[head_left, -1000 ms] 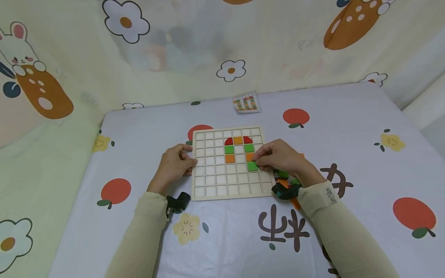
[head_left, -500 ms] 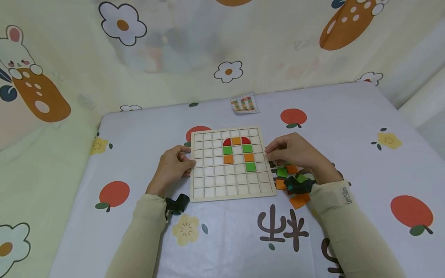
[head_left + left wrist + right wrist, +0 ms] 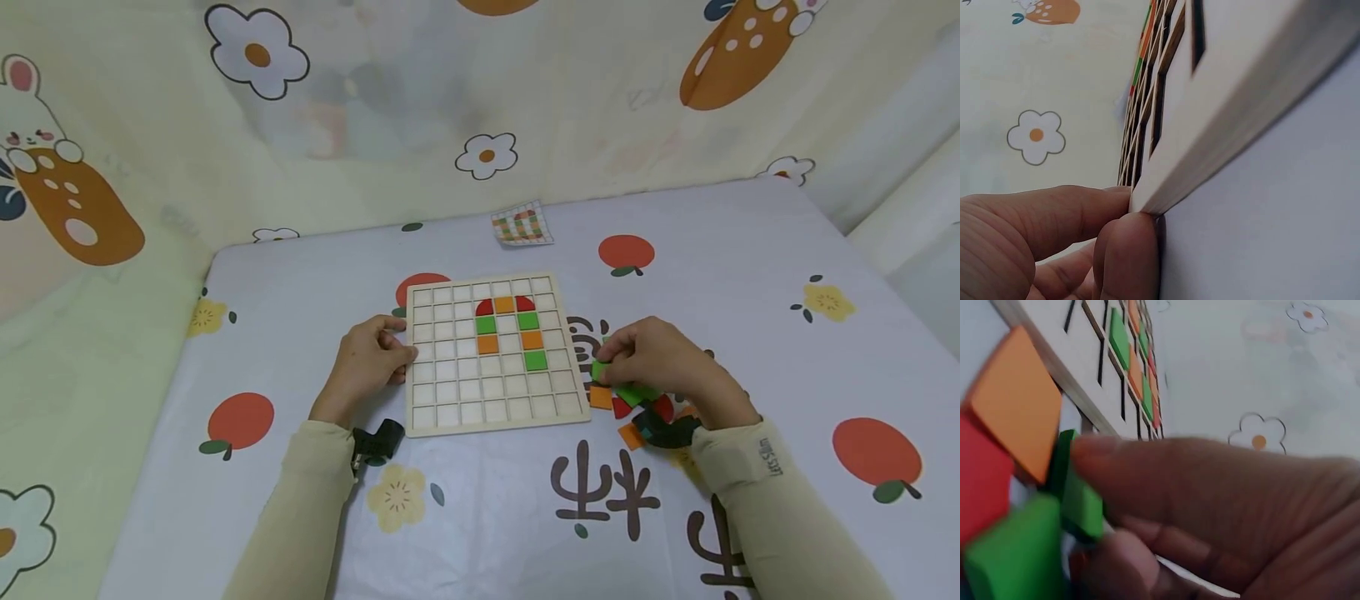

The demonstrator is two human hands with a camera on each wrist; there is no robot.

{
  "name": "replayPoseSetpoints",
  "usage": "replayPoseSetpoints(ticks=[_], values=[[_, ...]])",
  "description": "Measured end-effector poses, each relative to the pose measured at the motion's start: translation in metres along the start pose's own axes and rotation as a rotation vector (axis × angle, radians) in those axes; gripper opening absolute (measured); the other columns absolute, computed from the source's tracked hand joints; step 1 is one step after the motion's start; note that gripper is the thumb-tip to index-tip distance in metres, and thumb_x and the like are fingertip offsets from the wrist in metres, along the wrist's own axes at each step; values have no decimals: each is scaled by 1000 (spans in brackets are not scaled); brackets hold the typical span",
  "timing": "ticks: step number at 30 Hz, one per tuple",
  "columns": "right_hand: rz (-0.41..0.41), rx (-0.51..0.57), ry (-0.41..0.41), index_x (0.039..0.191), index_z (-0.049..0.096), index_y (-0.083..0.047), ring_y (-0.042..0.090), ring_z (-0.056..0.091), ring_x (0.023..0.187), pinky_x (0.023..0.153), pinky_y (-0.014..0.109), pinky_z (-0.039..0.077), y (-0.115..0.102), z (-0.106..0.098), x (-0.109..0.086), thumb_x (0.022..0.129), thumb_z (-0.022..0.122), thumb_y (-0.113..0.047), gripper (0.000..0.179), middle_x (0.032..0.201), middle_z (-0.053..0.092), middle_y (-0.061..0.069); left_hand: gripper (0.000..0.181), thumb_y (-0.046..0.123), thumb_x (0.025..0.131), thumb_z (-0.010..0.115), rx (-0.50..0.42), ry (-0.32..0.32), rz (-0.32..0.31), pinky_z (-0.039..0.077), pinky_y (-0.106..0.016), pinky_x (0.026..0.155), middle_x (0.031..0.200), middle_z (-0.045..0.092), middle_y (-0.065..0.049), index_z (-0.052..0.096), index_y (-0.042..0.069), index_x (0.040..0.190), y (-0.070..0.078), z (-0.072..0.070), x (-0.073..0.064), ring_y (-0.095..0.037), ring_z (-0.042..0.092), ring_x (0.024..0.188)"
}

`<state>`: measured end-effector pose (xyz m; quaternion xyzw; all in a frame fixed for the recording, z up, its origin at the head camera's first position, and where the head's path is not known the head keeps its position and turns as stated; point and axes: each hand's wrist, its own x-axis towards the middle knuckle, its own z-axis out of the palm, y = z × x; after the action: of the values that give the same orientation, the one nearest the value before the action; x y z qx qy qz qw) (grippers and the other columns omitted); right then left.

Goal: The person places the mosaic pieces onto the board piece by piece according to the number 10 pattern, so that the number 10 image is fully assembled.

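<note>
Right wrist view: green tile (image 3: 1083,501) pinched, tilted, between the right fingers (image 3: 1172,478).

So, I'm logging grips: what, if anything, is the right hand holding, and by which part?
The right hand pinches a green tile, apparently by its edges.

The head view looked forward and down from above, taking in the left hand (image 3: 367,364), the right hand (image 3: 660,360), the surface (image 3: 480,487) and the printed backdrop (image 3: 390,187) beyond. The left wrist view sat low and very near its hand, facing along the wooden grid board (image 3: 458,392) towards the backdrop. The right wrist view, equally close and tilted, faced past the thumb and a green tile (image 3: 1085,503); blur probably softened its nearest edges. All three views shared the board.
</note>
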<state>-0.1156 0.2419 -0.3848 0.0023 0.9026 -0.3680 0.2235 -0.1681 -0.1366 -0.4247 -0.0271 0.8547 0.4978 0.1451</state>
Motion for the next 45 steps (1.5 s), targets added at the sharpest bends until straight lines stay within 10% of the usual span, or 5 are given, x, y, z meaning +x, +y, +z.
replayPoseSetpoints(ticks=[21,45], values=[[-35,-198,85,91,74,-7,28,56,88,64,32,47,-10,8,-3,85,84,-23,20,87,63,9,45,12,95,77,13,7,-23,56,-24,59,94,64,-11,61,8,136,3,1,2,-18,65,65],[-69,336,-94,111,71,6,20,71,71,71,33,63,-28,10,17,95,71,-10,23,85,74,11,43,9,94,78,-10,-9,-25,56,-24,58,92,63,-11,61,8,134,6,1,2,-18,64,64]])
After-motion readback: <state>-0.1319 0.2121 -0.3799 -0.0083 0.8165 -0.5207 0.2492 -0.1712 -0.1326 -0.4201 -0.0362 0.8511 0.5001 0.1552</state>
